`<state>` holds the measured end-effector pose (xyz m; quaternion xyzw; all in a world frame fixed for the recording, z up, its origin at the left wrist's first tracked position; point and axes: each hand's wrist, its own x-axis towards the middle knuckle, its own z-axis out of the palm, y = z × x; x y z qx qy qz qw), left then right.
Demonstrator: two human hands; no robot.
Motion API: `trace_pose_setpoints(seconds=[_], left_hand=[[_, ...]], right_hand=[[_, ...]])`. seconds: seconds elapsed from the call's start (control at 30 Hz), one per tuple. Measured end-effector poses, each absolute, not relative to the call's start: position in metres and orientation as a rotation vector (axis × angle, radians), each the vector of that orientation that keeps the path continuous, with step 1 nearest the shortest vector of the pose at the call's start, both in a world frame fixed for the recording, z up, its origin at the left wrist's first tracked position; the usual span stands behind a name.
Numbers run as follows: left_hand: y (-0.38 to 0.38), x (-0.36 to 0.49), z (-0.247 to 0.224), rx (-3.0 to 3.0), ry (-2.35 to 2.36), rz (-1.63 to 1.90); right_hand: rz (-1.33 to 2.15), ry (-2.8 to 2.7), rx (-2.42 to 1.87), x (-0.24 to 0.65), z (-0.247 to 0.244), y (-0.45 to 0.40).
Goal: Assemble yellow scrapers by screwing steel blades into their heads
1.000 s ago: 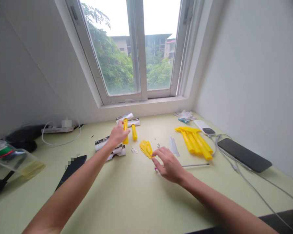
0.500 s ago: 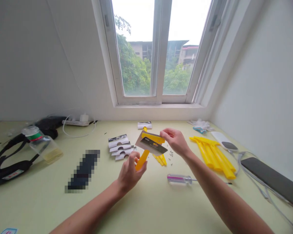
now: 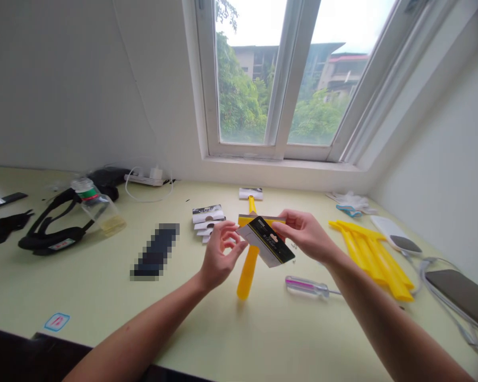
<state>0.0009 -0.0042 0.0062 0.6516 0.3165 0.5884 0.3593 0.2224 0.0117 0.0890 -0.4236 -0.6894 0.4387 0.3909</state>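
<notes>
A yellow scraper [image 3: 247, 276] is held up over the table, its handle pointing down toward me. My right hand [image 3: 305, 233] grips the right end of its wide head. A black and white packaging card [image 3: 267, 241] lies tilted across the front of the scraper, covering part of its head and neck. At the card's left corner my left hand [image 3: 223, 252] has thumb and fingertips pinched together. Beyond them another yellow scraper [image 3: 252, 203] lies with a card on its head. Folded cards [image 3: 207, 215] are stacked left of my hands.
A clear-handled screwdriver [image 3: 306, 287] lies before my right forearm. Several yellow scraper handles [image 3: 366, 249] are piled to the right, near a white mouse-like device [image 3: 396, 233] and cables. On the left are a tilted plastic bottle [image 3: 99, 209], a black strap [image 3: 43, 233] and a pixelated dark object [image 3: 157, 252].
My left hand has let go of the scraper's handle and moved to the card's left corner. The card has turned, and the scraper's handle now hangs free. The camera view has shifted left and down.
</notes>
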Motion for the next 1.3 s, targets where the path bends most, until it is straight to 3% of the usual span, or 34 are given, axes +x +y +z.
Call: trace_pose_setpoints(seconds=[0.17,0.37,0.57,0.73,0.83,0.93,1.17,1.23,1.3], left_hand=[[-0.007,0.0,0.004,1.605,0.724,1.456],[-0.006,-0.008,0.014,1.969,0.7,1.209],[-0.012,-0.011,0.021,2.21,0.568,1.007],[0.026,-0.037,0.016,1.772,1.0,1.243],[0.056,-0.063,0.013,1.46,1.353,1.424],[0.075,-0.086,0.01,1.46,1.781,1.32],[0.079,-0.104,0.017,1.544,2.177,1.133],[0.069,-0.089,0.021,1.592,1.991,1.243],[0.05,-0.062,0.022,1.535,1.443,1.242]], right_hand=[[1.044,-1.761,-1.082,0.215,0.094,0.0],[0.823,-1.792,-1.055,0.211,0.101,-0.015],[0.543,-1.285,-0.931,0.232,0.12,-0.012],[0.408,-0.906,-0.749,0.275,0.133,0.012],[0.497,-0.904,-0.807,0.289,0.129,0.024],[0.642,-0.985,-0.858,0.281,0.119,0.029],[0.87,-1.191,-0.921,0.239,0.099,0.024],[0.948,-1.207,-0.929,0.227,0.091,0.02],[1.035,-1.189,-0.928,0.213,0.082,0.017]])
